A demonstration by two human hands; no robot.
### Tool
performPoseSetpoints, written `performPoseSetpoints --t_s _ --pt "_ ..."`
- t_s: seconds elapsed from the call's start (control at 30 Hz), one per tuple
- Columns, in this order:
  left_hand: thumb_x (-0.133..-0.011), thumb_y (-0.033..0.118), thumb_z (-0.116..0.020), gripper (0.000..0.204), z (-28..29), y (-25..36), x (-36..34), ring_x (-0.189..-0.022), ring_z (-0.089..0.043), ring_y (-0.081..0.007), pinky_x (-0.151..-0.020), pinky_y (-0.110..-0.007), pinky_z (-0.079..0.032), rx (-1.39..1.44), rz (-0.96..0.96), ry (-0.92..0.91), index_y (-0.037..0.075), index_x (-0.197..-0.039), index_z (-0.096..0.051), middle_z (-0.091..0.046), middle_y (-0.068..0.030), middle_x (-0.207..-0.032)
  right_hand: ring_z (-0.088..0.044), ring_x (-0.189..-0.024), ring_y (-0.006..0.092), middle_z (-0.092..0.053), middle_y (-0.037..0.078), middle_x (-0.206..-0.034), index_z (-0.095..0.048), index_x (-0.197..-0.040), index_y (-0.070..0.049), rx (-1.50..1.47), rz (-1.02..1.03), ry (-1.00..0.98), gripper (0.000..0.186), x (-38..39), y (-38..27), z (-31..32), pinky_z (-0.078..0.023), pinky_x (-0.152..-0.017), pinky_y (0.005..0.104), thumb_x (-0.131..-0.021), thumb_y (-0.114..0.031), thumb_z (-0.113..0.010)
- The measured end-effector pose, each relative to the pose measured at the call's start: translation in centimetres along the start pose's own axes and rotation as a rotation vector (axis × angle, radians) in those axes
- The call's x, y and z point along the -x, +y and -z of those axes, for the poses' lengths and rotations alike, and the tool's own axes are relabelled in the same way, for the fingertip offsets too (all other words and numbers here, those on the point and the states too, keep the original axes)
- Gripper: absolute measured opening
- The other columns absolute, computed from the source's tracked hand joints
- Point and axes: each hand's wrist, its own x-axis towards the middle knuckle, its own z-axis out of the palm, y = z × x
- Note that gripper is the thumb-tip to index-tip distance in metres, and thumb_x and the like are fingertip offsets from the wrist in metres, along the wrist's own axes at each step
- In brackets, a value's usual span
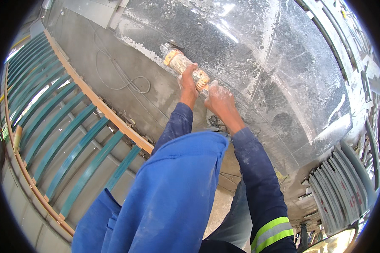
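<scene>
Against the near edge of a large polished grey stone slab (pixel 257 71), dusted white, a person in blue workwear is pressing a dust-caked orange power tool (pixel 185 67). Left hand (pixel 187 82) is wrapping its grip around the tool's body; right hand (pixel 218 100) is closing its grip on the rear end, cable (pixel 118 76) trailing over the concrete floor (pixel 88 50).

Both hands (pixel 189 82) (pixel 218 101) grip dusty grinder (pixel 185 67) on dark stone slab (pixel 283 76) (dust-coated).

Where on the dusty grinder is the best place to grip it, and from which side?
Grip the grinder around its long cylindrical body, from the near side, as the left hand does. The right hand steadies the rear end. The front end lies against the dark stone slab.
</scene>
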Motion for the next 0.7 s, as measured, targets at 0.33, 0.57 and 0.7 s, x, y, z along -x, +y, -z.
performPoseSetpoints --t_s 0.33,0.57,0.7 --pt "-0.078 0.018 -0.067 0.025 0.2 1.1 -2.7 -0.067 -0.061 -0.0222 -0.060 -0.039 -0.056 -0.006 -0.019 0.000 0.005 -0.096 -0.055 -0.056 -0.0064 -0.081 -0.069 -0.085 0.0379 -0.069 0.024 -0.087 -0.054 -0.098 0.003 0.015 0.027 0.035 0.025 -2.3 -0.7 -0.6 -0.055 -0.074 0.0457 -0.077 -0.010 -0.059" --pt "-0.077 0.018 -0.066 0.028 0.0 1.1 -2.5 -0.068 -0.062 -0.0233 -0.061 -0.040 -0.056 -0.010 0.026 -0.017 0.004 -0.098 -0.055 -0.056 -0.0069 -0.082 -0.067 -0.090 0.0419 -0.067 0.028 -0.092 -0.054 -0.103 0.005 -0.044 -0.019 -0.018 0.032 -2.7 -0.4 -0.5 -0.053 -0.081 0.0495 -0.076 -0.010 -0.060" --pt "-0.078 0.019 -0.066 0.028 0.1 -0.3 0.0 -0.068 -0.062 -0.0225 -0.063 -0.039 -0.056 -0.028 -0.010 -0.007 0.004 -0.099 -0.055 -0.056 -0.0066 -0.082 -0.068 -0.088 0.0398 -0.068 0.027 -0.089 -0.054 -0.101 0.004 -0.002 -0.035 -0.054 0.027 -0.2 0.1 0.0 -0.054 -0.078 0.0471 -0.077 -0.009 -0.061"
